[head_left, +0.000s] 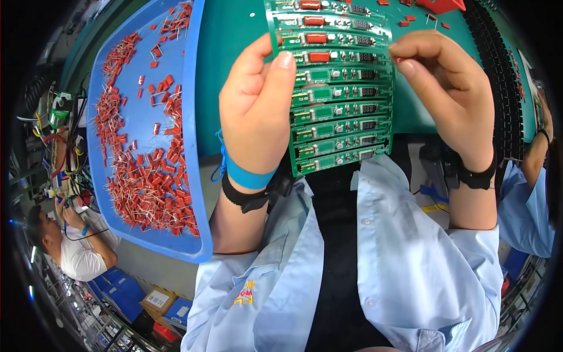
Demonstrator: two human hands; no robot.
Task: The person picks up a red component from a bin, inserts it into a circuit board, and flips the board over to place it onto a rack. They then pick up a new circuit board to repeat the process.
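Note:
A green panel of circuit boards [343, 108] is tilted up in front of my chest, made of several strips with small black displays. Red block-shaped capacitors [317, 57] sit on the strips toward the far end; the nearer strips show bare green spots there. My left hand [258, 100] grips the panel's left edge, thumb on the front and fingers behind. At the right edge, my right hand [448, 82] is closed in a pinch, with a sliver of red between thumb and forefinger that looks like a capacitor. Its other fingers are curled.
A blue tray [204, 176] heaped with loose red capacitors stands at my left. More capacitors [404, 22] lie on the green mat [234, 35] near a red bin [443, 4]. A black conveyor track [507, 76] runs along the right. One person sits at far left; another's arm [536, 146] shows at far right.

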